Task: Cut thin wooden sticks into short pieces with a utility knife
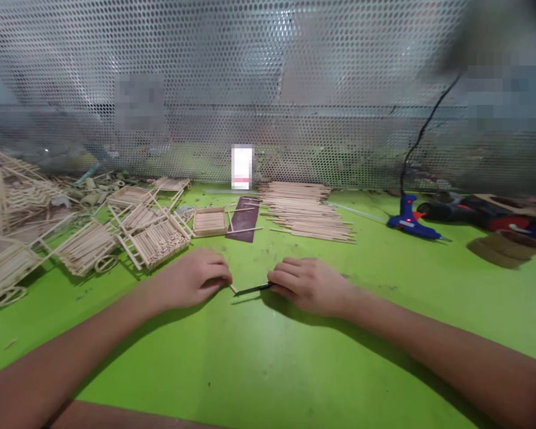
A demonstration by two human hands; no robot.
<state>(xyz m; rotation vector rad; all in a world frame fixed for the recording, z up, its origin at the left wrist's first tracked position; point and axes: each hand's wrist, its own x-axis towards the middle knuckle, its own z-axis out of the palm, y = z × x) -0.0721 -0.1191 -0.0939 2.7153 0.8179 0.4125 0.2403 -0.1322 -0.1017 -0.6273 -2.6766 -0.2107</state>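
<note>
Wooden mini-carts (209, 222) look mostly done; left hand (201, 275) pinches a short stick (233, 289), right hand (310, 286) grips a knife (252, 289), loose sticks (304, 208) unused.

Your table (268, 363) is brightly lit, with a pale sheen at its middle; your left hand (201, 277) and right hand (310, 286) cast soft shadows on it. Behind it, the mesh (196, 89) looks dimmer, with glints and pixelated patches.

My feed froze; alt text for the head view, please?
Left hand holds a stick; right hand holds a knife-like tool, its tip at the stick's end, over a green table. Beyond: stick pile centre, stick models left, glue gun right.
</note>
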